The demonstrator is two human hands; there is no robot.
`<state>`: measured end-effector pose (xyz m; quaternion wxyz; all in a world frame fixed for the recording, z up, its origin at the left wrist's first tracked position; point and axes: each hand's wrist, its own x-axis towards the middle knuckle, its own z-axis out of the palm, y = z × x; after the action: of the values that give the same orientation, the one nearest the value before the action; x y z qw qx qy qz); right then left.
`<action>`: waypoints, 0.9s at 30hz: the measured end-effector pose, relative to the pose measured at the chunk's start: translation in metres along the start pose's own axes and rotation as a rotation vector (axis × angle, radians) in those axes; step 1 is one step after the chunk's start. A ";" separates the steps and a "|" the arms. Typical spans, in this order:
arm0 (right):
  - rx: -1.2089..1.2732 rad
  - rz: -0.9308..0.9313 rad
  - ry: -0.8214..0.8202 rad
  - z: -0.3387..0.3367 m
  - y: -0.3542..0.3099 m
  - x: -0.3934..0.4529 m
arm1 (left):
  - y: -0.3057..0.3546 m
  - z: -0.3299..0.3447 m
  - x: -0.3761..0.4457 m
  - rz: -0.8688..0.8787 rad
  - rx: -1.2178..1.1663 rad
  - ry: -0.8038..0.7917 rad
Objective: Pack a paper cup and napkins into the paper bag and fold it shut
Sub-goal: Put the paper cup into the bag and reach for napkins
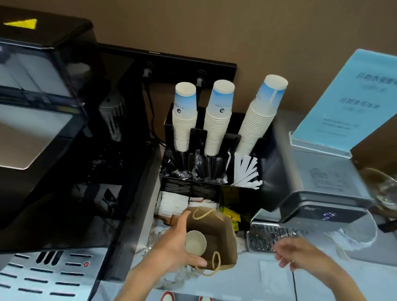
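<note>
A brown paper bag (221,237) with twine handles stands open on the counter in front of me. Inside it sits a white paper cup (195,243), upright with its mouth up. My left hand (177,242) grips the bag's left rim, thumb at the near edge and fingers reaching to the far edge. My right hand (300,255) hovers to the right of the bag, blurred, fingers loosely curled, nothing clearly in it. White napkins (173,205) lie in a compartment of the black organiser just behind the bag.
The black organiser (209,182) holds three stacks of paper cups (217,119), stirrers and white straws (246,170). A black coffee machine (45,143) fills the left. A grey water dispenser (322,201) with its drip grate (268,237) stands right, with a blue sign (359,100) on top.
</note>
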<state>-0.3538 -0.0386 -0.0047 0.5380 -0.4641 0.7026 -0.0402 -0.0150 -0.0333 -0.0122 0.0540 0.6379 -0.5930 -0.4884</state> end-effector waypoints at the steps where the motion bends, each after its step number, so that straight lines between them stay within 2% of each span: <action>1: -0.036 0.091 0.039 0.007 0.023 0.017 | 0.001 0.000 0.000 0.002 -0.002 0.001; 6: -0.204 0.363 0.373 0.034 0.115 0.084 | 0.003 0.000 -0.002 0.012 0.000 0.009; 11: -0.140 0.499 0.527 0.036 0.151 0.107 | 0.002 0.001 -0.004 0.023 0.016 0.021; 22: 0.000 0.428 0.603 0.039 0.154 0.110 | 0.005 0.002 -0.007 0.018 0.023 0.026; 27: -0.103 0.453 0.585 0.040 0.161 0.105 | 0.006 0.002 -0.008 0.028 0.029 0.021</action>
<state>-0.4191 -0.0024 -0.1863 0.2859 -0.2924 0.9125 -0.0156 -0.0196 -0.0276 -0.0051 0.0577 0.6353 -0.6084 -0.4721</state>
